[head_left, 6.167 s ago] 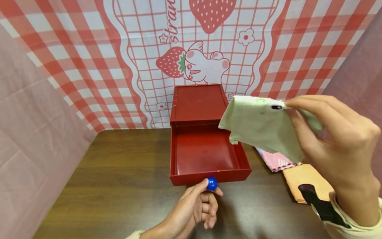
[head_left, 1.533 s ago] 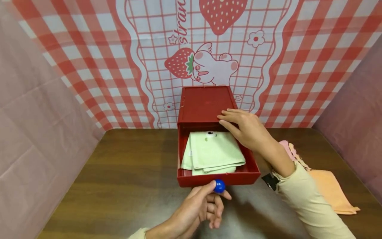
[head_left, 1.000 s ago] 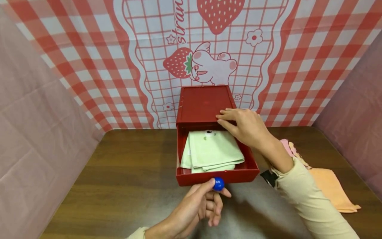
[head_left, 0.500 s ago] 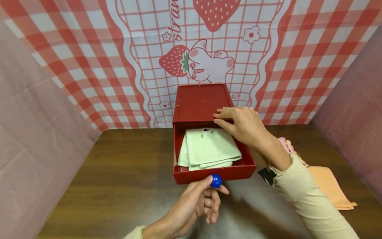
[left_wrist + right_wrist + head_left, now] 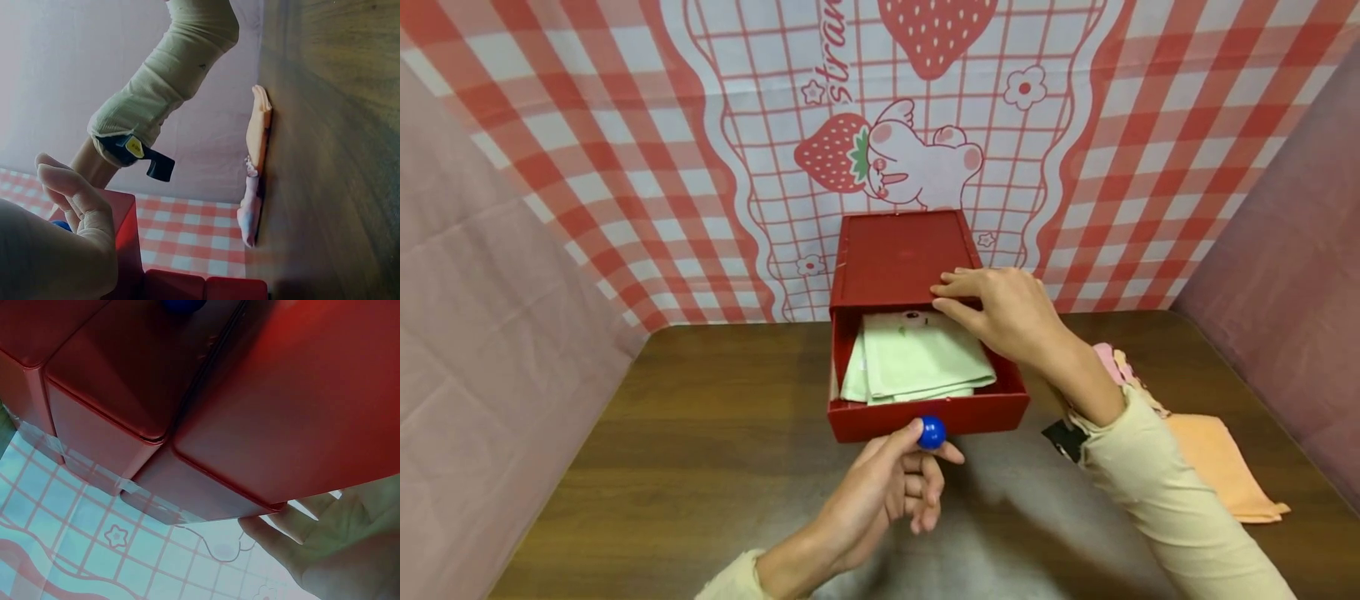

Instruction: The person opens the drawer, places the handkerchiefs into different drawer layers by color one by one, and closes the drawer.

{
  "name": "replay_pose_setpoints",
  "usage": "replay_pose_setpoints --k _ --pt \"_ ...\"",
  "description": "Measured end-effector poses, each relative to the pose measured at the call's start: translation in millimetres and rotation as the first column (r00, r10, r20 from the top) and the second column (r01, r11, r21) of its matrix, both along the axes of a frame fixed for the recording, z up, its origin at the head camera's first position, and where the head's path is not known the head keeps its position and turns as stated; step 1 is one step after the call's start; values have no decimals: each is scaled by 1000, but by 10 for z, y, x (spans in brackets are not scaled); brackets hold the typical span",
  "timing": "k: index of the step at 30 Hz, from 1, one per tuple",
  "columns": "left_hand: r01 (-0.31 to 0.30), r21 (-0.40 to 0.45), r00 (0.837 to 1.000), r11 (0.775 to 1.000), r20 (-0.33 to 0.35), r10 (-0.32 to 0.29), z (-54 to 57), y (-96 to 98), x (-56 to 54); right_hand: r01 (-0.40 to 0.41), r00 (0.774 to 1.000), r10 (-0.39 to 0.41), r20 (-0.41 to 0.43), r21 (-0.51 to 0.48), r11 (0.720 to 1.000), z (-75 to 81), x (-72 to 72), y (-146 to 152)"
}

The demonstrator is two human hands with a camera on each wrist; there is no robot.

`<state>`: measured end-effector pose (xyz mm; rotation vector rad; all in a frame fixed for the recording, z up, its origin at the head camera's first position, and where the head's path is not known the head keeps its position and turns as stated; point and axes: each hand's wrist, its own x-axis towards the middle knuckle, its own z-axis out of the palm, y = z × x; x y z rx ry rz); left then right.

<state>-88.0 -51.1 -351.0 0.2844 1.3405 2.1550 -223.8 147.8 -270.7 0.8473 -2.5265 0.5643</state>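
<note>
My left hand [image 5: 880, 496] pinches the round blue knob [image 5: 932, 432] of a red drawer [image 5: 861, 423] between thumb and index finger. The drawer stands partly out of a red cabinet [image 5: 901, 258]. Inside it lies a folded pale green towel [image 5: 925, 362] with a small eye design, its back edge close under the cabinet's top. My right hand [image 5: 1011, 317] rests on the cabinet's right front corner. In the right wrist view the fingers of that right hand [image 5: 337, 531] lie along the side of the cabinet [image 5: 212, 494]. The left wrist view shows the knob mostly hidden behind my left hand [image 5: 78, 206].
On the wooden table [image 5: 700, 433], right of my right forearm, lie a folded orange cloth [image 5: 1213, 458] and a pink one [image 5: 1103, 357], partly covered by the arm. More closed red drawers [image 5: 112, 375] sit below the open one. A checked strawberry curtain [image 5: 647, 167] hangs behind the cabinet.
The green towel passed from my right hand into the drawer, and that hand moved onto the cabinet. Lately my left hand has pushed the drawer a little inward, still holding the knob.
</note>
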Motion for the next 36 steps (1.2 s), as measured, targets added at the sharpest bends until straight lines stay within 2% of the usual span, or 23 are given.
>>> replay_pose_setpoints --k 14,20,31,36 --pt "-86 -8 996 996 -25 86 1 5 -265 5 1000 -5 21 -3 1000 14 -5 -32" --pt "-105 -10 994 994 -33 105 -3 27 -369 17 999 -17 33 3 1000 26 2 -21" --pt "-143 -4 988 990 -64 143 3 79 -623 38 998 -39 41 24 999 42 14 10" --pt "-185 10 981 983 -63 185 15 112 -743 33 999 -34 31 22 999 31 4 -16"
